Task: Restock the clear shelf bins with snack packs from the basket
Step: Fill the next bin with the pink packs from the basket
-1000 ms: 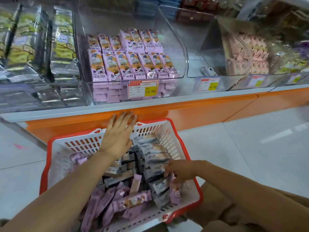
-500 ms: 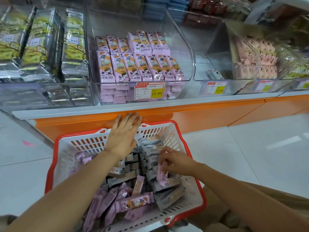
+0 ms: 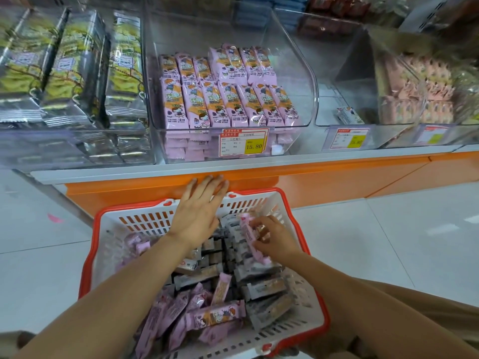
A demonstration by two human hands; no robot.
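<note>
Place: a shop aisle
Signs: clear shelf bins of snack packs, price tags, shopping basket

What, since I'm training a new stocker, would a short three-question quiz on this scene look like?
1. True or false: the right hand pinches a pink pack.
2. The left hand is: A) open, over the basket's far rim; B) holding a pack; C) inside a bin.
3. Fill in: the tag on the pink-pack bin reads ____.
Key: 1 true; 2 A; 3 15.80.
</note>
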